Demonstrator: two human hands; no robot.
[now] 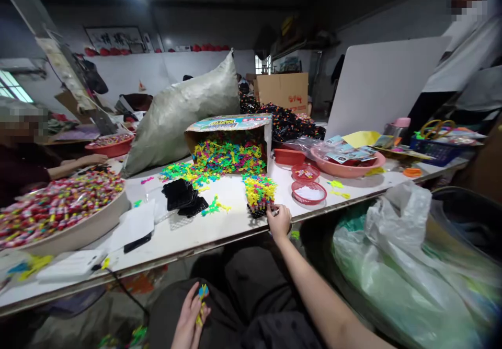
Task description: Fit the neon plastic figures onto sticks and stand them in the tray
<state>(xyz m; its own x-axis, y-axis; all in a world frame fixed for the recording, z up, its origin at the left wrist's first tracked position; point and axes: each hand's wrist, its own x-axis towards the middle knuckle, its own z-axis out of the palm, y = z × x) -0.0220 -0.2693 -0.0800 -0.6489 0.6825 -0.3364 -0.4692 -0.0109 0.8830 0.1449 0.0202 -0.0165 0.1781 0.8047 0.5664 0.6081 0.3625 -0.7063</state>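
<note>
Before pale walls [176,72], a white table [231,224] holds trays [180,194].

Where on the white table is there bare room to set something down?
Bare tabletop shows between the loose figures and the filled tray at the right hand, reaching the front edge. Crowded: left, around the heaped basin; behind, around the open box.

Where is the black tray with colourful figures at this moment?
In the head view, the black tray sits just right of centre on the table, in front of the open carton, beside the right hand.
</note>
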